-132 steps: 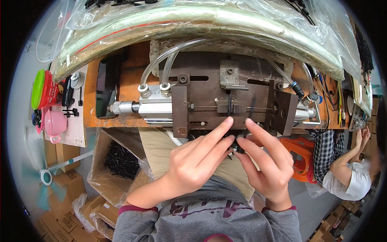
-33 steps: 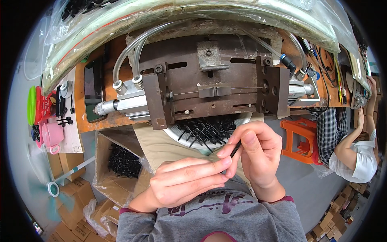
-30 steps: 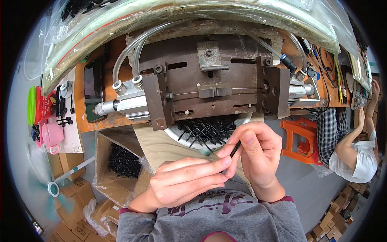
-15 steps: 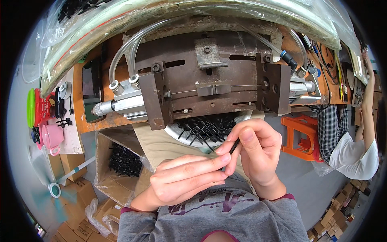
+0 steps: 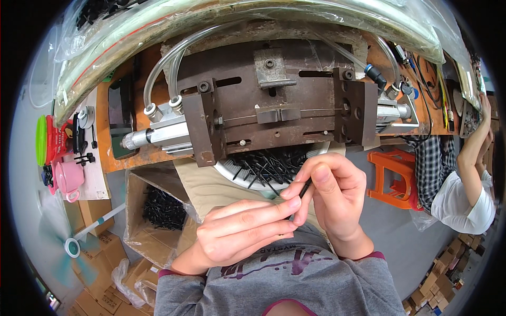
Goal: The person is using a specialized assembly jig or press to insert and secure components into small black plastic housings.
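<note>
My left hand (image 5: 245,230) and my right hand (image 5: 336,197) meet in front of my chest, fingertips close together. Between them runs a thin black rod-like part (image 5: 304,189), pinched by the right thumb and fingers at its upper end. The left fingers close on its lower end and hide much of it. Just beyond my hands, a white basket (image 5: 226,171) on my lap holds many similar black parts (image 5: 271,166). Past that stands a brown metal fixture (image 5: 311,126) with a small central block (image 5: 278,115) and a thin rod through each side.
Silver air cylinders (image 5: 171,131) with clear hoses flank the fixture. A cardboard box (image 5: 142,237) of black parts sits at left, near a spinning fan (image 5: 72,247). A pink cup (image 5: 68,176) stands on the left table. An orange stool (image 5: 392,176) and another person (image 5: 464,200) are at right.
My hands stay nearly still, with only slight finger movement around the black part. The other person's arm at the right has shifted lower.
</note>
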Demonstrator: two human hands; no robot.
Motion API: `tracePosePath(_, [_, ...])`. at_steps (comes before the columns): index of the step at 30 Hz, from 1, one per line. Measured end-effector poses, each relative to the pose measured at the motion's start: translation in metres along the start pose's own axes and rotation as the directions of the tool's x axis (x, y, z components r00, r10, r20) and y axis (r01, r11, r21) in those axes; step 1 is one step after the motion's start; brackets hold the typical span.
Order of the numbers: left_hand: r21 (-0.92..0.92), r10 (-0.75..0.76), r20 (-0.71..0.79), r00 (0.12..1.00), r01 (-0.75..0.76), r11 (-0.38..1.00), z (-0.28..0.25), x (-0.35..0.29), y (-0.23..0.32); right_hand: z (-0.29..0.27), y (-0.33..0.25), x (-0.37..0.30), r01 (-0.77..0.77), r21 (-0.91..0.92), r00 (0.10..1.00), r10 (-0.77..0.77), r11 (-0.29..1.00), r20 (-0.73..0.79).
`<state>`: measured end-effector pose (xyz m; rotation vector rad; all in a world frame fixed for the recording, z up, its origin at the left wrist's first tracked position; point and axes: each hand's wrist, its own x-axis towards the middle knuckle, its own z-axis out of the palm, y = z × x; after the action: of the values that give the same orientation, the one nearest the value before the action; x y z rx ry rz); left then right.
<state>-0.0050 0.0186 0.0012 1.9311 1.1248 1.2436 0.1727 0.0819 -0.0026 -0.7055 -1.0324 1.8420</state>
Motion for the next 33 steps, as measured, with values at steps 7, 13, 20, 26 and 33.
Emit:
tracePosePath(7, [0.223, 0.01, -0.091, 0.996, 0.01, 0.975, 0.003, 0.021, 0.003, 0.009, -0.011, 0.001, 0.131, -0.225, 0.963, -0.178, 0.966, -0.201])
tracePosePath(13, [0.584, 0.073, -0.125, 0.989, 0.014, 0.811, 0.023, 0.032, -0.02, -0.011, 0.0, -0.014, 0.22, -0.414, 0.953, -0.285, 0.883, -0.101])
tracePosePath(20, [0.733, 0.072, -0.085, 0.994, 0.014, 0.68, 0.024, 0.041, -0.022, -0.01, 0.006, -0.025, 0.123, -0.529, 0.977, -0.197, 0.839, -0.085])
tracePosePath(26, [0.744, 0.019, -0.052, 0.998, 0.026, 0.667, 0.02, 0.044, -0.017, -0.016, 0.02, -0.034, 0.063, -0.575, 0.987, -0.136, 0.816, -0.086])
tracePosePath(33, [0.737, 0.001, -0.04, 0.999, 0.029, 0.675, 0.017, 0.043, -0.017, -0.044, 0.049, -0.044, -0.088, -0.719, 0.973, -0.096, 0.69, -0.211])
